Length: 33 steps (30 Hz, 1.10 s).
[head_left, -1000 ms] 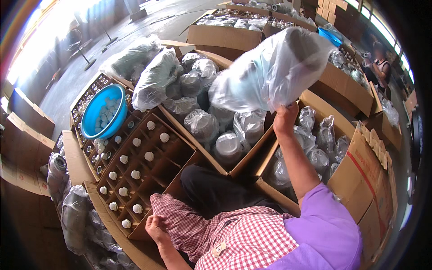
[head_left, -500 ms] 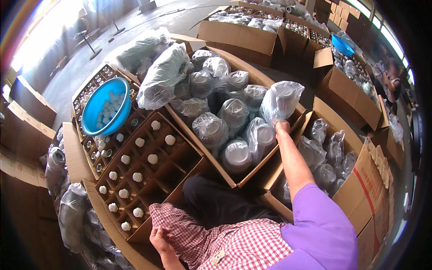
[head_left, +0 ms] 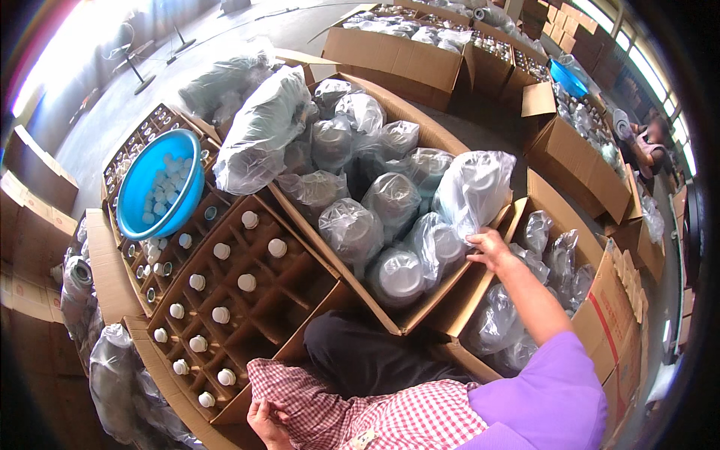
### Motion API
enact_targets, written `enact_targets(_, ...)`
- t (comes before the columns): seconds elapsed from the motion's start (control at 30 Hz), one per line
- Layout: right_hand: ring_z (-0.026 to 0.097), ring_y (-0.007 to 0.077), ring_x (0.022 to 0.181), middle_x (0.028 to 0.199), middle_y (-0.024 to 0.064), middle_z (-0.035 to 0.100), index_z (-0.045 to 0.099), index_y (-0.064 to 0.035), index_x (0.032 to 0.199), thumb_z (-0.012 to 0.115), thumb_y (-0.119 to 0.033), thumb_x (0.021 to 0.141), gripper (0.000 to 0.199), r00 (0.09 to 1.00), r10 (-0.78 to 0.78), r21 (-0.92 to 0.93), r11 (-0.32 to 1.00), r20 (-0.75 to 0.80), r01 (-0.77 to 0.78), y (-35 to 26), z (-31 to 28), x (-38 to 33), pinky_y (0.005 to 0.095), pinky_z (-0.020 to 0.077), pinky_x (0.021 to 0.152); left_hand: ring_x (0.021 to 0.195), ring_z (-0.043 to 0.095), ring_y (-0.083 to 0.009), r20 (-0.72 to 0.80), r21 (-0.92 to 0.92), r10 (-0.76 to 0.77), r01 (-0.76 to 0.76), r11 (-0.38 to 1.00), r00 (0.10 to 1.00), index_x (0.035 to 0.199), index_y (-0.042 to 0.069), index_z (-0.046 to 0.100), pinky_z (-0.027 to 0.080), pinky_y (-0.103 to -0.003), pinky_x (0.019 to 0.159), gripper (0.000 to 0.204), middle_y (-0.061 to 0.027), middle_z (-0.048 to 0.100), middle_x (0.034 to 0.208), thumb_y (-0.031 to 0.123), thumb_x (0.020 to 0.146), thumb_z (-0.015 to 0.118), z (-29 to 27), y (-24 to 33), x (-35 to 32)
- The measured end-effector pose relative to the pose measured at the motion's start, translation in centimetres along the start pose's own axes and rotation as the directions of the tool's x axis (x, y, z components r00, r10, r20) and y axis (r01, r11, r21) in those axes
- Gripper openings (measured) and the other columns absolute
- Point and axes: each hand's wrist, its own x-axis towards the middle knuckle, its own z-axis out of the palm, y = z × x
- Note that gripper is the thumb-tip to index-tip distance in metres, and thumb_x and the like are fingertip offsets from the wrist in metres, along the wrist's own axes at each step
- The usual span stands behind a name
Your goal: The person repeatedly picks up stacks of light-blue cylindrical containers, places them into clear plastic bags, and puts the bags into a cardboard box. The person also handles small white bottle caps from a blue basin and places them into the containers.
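Observation:
My right hand (head_left: 491,250) pinches the lower end of a clear plastic bag (head_left: 476,187) with a pale, round-based container inside. That bag stands tilted at the right edge of an open cardboard box (head_left: 431,304), among several similar bagged containers (head_left: 394,199). My left hand (head_left: 268,421) is low at the left, its curled fingers against the red-checked apron (head_left: 300,390); whether they grip the cloth is hidden. Beside it lies a divided carton (head_left: 289,300) with several white-capped bottles (head_left: 221,315) in its compartments and some vacant compartments on its right side.
A blue basin (head_left: 127,191) of small white caps rests on another divided carton at the left. A second box of bagged containers (head_left: 566,259) stands at my right. Larger filled bags (head_left: 262,135) lie beyond. A person (head_left: 649,146) works among more boxes at the far right.
The bag has tipped down a little and now leans on the box's right edge. My right hand has drawn lower and nearer, still at the bag's end. My left hand has sunk slightly.

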Motion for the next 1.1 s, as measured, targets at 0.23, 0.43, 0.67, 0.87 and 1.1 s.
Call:
enact_targets(0.23,0.067,0.0144,0.078,0.087,0.0092,0.073,0.070,0.0007,0.096,0.067,-0.008,0.081,0.017,0.707,-0.706,-0.510,0.626,-0.048,0.590,-7.1,2.7,-3.4,0.0285,0.0525,0.071,0.037,0.055,-0.0193,0.020,0.049,-0.021,0.020,0.999,1.000,0.082,0.004,0.053,0.043,-0.028,0.031,0.015,-0.0155,0.064,0.065,0.012,0.095,0.051,-0.9,-0.3,2.1)
enact_targets(0.43,0.063,0.0283,0.096,0.093,0.0102,0.070,0.070,-0.0078,0.088,0.068,-0.014,0.078,0.012,0.148,-0.984,-0.868,-0.010,0.096,0.496,-14.2,6.5,1.2,0.0389,0.0429,0.094,0.037,0.054,-0.0192,-0.034,0.089,-0.020,0.023,0.996,0.999,0.081,0.005,0.054,0.041,-0.027,0.031,0.017,-0.0139,0.064,0.064,0.015,0.094,0.055,0.6,0.1,1.3)
enact_targets(0.67,0.043,0.0302,0.126,0.128,0.0136,0.055,0.067,-0.0089,0.110,0.059,-0.034,0.083,0.038,0.800,-0.578,-0.980,0.189,-0.163,-0.063,-2.9,1.9,12.2,0.0534,0.0287,0.108,0.036,0.054,-0.0203,-0.011,0.044,0.022,-0.022,0.999,1.000,0.081,0.005,0.053,0.041,-0.028,0.030,0.016,-0.0142,0.063,0.063,0.015,0.094,0.055,-1.4,-0.5,1.1)
enact_targets(0.87,0.060,0.0354,0.102,0.098,0.0195,0.066,0.069,-0.0056,0.097,0.060,-0.020,0.078,0.026,0.699,-0.712,-0.938,0.196,0.064,0.285,-4.4,4.0,14.0,0.0460,0.0450,0.095,0.038,0.055,-0.0218,-0.037,0.064,-0.025,0.027,0.998,0.999,0.081,0.002,0.056,0.042,-0.030,0.033,0.017,-0.0171,0.064,0.064,0.014,0.093,0.054,-1.3,-0.7,1.6)
enact_targets(1.1,0.061,0.0387,0.110,0.116,0.0272,0.062,0.067,0.0064,0.107,0.069,-0.013,0.076,0.037,0.911,-0.180,-0.925,0.011,0.371,0.379,2.1,9.9,25.4,0.0399,0.0512,0.093,0.040,0.056,-0.0235,-0.019,0.074,-0.047,0.048,0.996,0.999,0.080,0.002,0.057,0.045,-0.031,0.037,0.015,-0.0198,0.067,0.068,0.011,0.092,0.054,0.5,0.5,0.5)
